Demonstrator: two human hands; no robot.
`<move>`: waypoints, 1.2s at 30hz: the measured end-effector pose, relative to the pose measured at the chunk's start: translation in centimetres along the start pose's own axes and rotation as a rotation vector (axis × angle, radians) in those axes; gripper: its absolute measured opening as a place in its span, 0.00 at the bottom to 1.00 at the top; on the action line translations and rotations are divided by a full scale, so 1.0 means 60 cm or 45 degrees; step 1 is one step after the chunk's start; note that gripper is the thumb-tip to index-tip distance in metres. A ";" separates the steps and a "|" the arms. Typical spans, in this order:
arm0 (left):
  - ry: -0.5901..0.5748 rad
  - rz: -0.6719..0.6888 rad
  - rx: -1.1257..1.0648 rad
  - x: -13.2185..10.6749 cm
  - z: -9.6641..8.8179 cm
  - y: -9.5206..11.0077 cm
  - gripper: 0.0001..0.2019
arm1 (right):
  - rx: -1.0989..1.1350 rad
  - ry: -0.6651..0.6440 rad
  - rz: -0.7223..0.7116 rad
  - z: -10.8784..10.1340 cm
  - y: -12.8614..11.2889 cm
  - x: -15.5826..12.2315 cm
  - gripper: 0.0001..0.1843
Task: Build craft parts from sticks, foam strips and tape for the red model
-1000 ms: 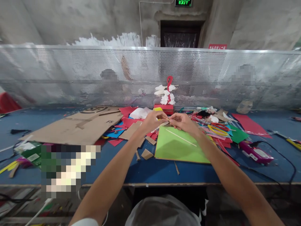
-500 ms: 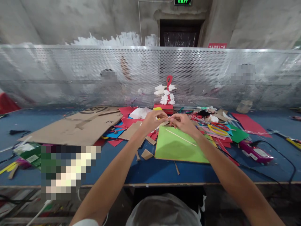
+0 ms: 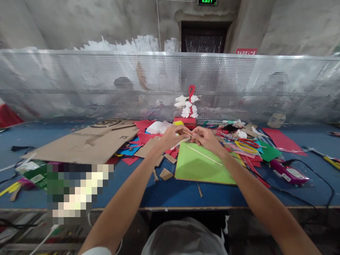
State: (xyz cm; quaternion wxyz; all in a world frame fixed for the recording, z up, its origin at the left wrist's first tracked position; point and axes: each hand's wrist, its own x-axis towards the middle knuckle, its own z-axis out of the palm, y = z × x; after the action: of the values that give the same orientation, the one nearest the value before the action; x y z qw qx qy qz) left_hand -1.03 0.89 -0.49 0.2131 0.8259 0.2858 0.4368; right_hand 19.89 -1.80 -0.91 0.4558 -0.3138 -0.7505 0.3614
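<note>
A thin stick (image 3: 187,133) is held just above the far edge of a green sheet (image 3: 202,166), pinched at either end between the fingertips of a person's two hands at a cluttered craft table (image 3: 170,193). The left hand (image 3: 172,136) curls its fingers around the stick's near end; the right hand (image 3: 206,138) closes thumb and forefinger on the other, and the two hands nearly touch.

On the green sheet below them lies a second, longer stick (image 3: 204,156), set on a slant. Small offcuts of cardboard (image 3: 166,173) sit just left of the sheet, with red and blue paper scraps (image 3: 132,150) beyond them and a large flattened cardboard panel (image 3: 85,143) farther left.

Behind the hands stands a red box (image 3: 186,122) topped with a red-and-white paper ornament (image 3: 189,102). To the right, yellow-handled scissors (image 3: 245,146) rest among coloured paper, near a purple glue gun (image 3: 288,172) with a black cord. A perforated metal screen (image 3: 79,81) runs along the back of the table.
</note>
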 end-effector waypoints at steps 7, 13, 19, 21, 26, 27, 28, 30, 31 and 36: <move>-0.015 0.007 -0.094 -0.002 -0.004 0.001 0.12 | -0.037 0.001 0.040 -0.004 -0.014 -0.006 0.12; 0.012 0.044 -0.039 0.000 -0.006 0.001 0.09 | -0.024 0.012 0.078 -0.010 -0.002 -0.001 0.14; 0.100 0.101 0.084 -0.001 -0.004 0.009 0.08 | -0.051 0.045 0.044 -0.007 0.001 0.001 0.15; 0.125 0.107 0.126 -0.002 -0.002 0.008 0.08 | -0.096 0.054 0.017 -0.005 -0.001 0.000 0.15; 0.139 0.081 0.162 -0.003 0.000 0.007 0.09 | -0.200 0.107 -0.057 0.000 -0.007 -0.004 0.13; 0.131 0.068 0.161 -0.003 0.000 0.008 0.09 | -0.218 0.107 -0.075 0.001 -0.008 -0.004 0.13; 0.120 0.054 0.155 -0.004 -0.001 0.009 0.09 | -0.235 0.104 -0.091 0.001 -0.009 -0.005 0.13; 0.107 0.029 0.125 -0.004 -0.002 0.010 0.10 | -0.273 0.104 -0.114 0.001 -0.010 -0.006 0.14; 0.105 0.023 0.107 -0.004 -0.003 0.010 0.10 | -0.292 0.112 -0.122 0.001 -0.010 -0.006 0.14; 0.131 0.011 0.107 -0.001 -0.007 0.005 0.09 | -0.443 0.158 -0.196 -0.001 -0.009 -0.003 0.13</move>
State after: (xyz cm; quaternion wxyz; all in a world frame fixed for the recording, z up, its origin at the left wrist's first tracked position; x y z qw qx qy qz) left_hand -1.31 0.67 -0.15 0.1614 0.8119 0.3107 0.4672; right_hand 19.96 -2.20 -0.54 0.4664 -0.3509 -0.7940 0.1703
